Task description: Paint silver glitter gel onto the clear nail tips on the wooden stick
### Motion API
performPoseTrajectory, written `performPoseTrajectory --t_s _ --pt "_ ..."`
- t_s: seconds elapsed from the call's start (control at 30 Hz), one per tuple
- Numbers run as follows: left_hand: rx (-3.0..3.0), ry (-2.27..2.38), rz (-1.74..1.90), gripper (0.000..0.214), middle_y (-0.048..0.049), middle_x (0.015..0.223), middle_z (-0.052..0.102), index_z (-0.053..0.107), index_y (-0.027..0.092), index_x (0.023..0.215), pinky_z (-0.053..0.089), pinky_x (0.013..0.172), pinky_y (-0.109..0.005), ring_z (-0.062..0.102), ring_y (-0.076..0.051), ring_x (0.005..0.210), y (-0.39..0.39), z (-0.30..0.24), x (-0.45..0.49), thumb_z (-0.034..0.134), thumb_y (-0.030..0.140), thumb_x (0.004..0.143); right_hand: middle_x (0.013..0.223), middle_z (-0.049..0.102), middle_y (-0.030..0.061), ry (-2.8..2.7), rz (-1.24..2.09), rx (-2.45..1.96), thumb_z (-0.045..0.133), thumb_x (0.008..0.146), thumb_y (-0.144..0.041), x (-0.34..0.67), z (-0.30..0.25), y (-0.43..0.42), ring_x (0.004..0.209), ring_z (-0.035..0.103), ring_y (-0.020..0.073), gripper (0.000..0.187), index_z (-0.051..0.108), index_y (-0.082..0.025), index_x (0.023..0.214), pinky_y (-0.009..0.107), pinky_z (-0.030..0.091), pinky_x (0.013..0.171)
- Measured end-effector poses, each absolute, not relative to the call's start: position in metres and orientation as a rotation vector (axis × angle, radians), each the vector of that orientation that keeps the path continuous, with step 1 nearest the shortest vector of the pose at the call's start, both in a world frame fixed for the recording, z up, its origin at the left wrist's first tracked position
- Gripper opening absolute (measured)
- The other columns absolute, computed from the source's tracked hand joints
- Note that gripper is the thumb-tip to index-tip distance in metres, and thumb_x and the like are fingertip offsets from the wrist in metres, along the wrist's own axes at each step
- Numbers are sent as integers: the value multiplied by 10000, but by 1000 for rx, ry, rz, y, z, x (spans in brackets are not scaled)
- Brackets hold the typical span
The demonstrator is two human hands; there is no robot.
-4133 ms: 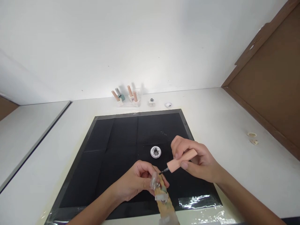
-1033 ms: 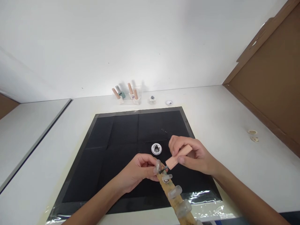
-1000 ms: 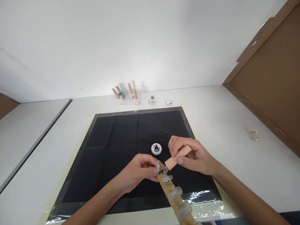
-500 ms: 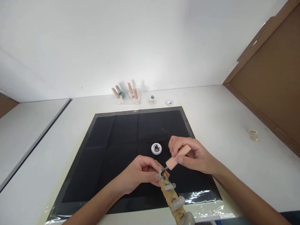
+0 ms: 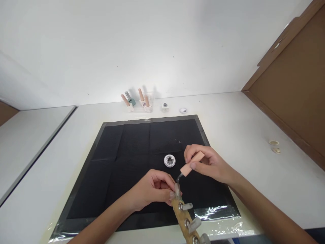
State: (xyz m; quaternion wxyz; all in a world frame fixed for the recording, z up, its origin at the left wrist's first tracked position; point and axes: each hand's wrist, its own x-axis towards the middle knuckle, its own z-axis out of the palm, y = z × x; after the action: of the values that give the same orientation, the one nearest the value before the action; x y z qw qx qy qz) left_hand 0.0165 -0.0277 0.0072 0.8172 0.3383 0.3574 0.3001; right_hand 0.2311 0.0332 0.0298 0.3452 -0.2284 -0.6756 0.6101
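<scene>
My left hand (image 5: 153, 189) is closed on the far end of a yellowish nail-tip holder (image 5: 181, 217), a bumpy strip with round metal studs. Several clear false nail tips (image 5: 194, 225) stick out from it. Between the thumb and fingers of my right hand (image 5: 209, 162) is a nail polish brush (image 5: 189, 167) with a peach cap for a handle. Its dark bristles are at the upper end of the farthest nail tip (image 5: 177, 190); whether they touch cannot be made out. Just beyond, on the black mat (image 5: 132, 183), sits a small open round pot (image 5: 169, 161) with dark grey contents.
At the back, a clear tray (image 5: 138, 109) holds several polish bottles, mostly peach-capped. An uncapped bottle (image 5: 165, 107) and a small white lid (image 5: 183, 110) stand to its right. Two small round pieces (image 5: 275, 150) lie far right by a brown panel (image 5: 291, 101).
The brush has lifted off the farthest nail tip toward its upper end, with my right hand moving slightly up. The nail-tip holder has shifted and turned a little in my left hand.
</scene>
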Motion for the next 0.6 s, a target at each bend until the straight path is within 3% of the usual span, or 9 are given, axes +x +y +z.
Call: performPoseTrajectory --t_s 0.23,0.43,0.6 --pt "715 797 625 165 -22 660 692 747 138 659 526 522 -189 624 -97 556 -27 7 18 851 239 579 715 527 9 -1758 1669 -432 606 860 -285 230 31 32 661 469 142 110 590 -190 806 279 370 598" --pt "721 821 611 186 -27 646 694 739 136 642 514 500 -188 618 -99 534 -28 6 18 854 261 566 724 528 -4 -1745 1631 -698 595 870 -300 229 29 36 620 444 115 128 594 -187 810 239 333 556" --pt "718 836 600 180 -16 615 685 740 143 636 513 500 -193 613 -99 516 -28 6 19 855 258 559 709 533 -3 -1743 1745 -551 623 847 -312 228 32 32 613 456 113 150 596 -175 793 242 346 557"
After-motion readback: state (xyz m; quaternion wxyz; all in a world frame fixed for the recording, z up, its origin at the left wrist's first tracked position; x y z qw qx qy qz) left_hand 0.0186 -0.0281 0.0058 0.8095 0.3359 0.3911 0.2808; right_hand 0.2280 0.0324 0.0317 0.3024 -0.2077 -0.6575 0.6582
